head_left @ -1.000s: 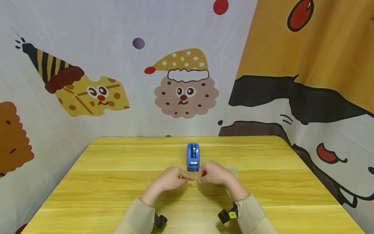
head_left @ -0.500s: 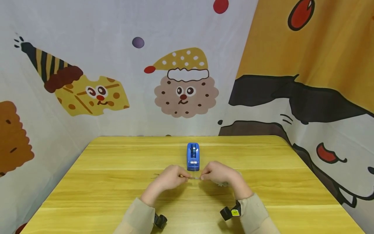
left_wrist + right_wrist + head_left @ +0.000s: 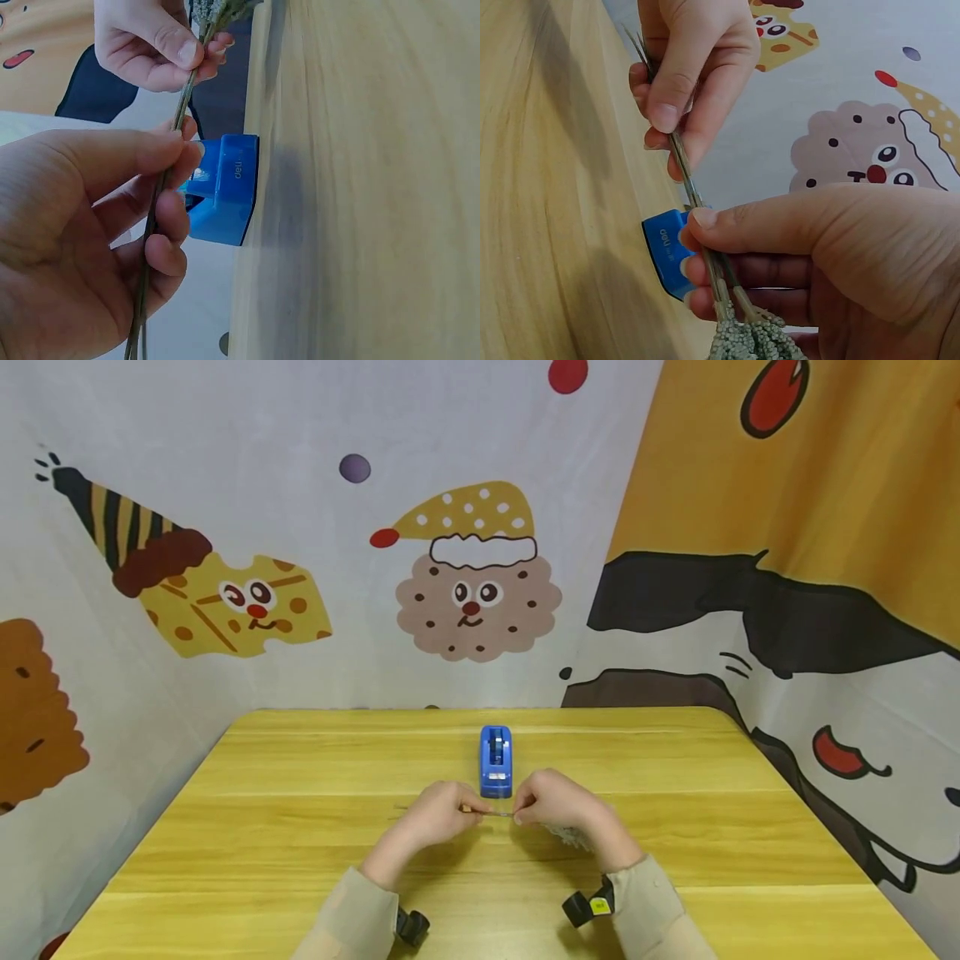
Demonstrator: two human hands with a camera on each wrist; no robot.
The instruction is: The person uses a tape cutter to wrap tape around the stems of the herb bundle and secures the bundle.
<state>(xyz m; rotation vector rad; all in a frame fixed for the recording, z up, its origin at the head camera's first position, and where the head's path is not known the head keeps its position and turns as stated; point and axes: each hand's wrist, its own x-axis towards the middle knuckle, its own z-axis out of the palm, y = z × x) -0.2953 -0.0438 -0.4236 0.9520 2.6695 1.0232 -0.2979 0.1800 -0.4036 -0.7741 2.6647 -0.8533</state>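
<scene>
The left hand and the right hand together hold a small bunch of thin dried stems above the counter. The left hand pinches the stems between thumb and forefinger, with its other fingers curled around them, and the bare stem ends stick out past that hand. The right hand pinches the same bunch between its thumb and fingers, nearer the pale grey-green flower heads, which sit in a knobbly cluster at that end. A short length of stem shows between the two hands; a shiny patch on it is too small to make out.

Just beyond this length, a blue tape dispenser stands on the counter, its narrow end toward the person. White lettering on it reads "deli". Each wrist carries a black camera, and both arms wear beige sleeves. Behind the counter hangs a printed cloth, with a cheese in a striped party hat, a round biscuit in a dotted cap and coloured dots.
</scene>
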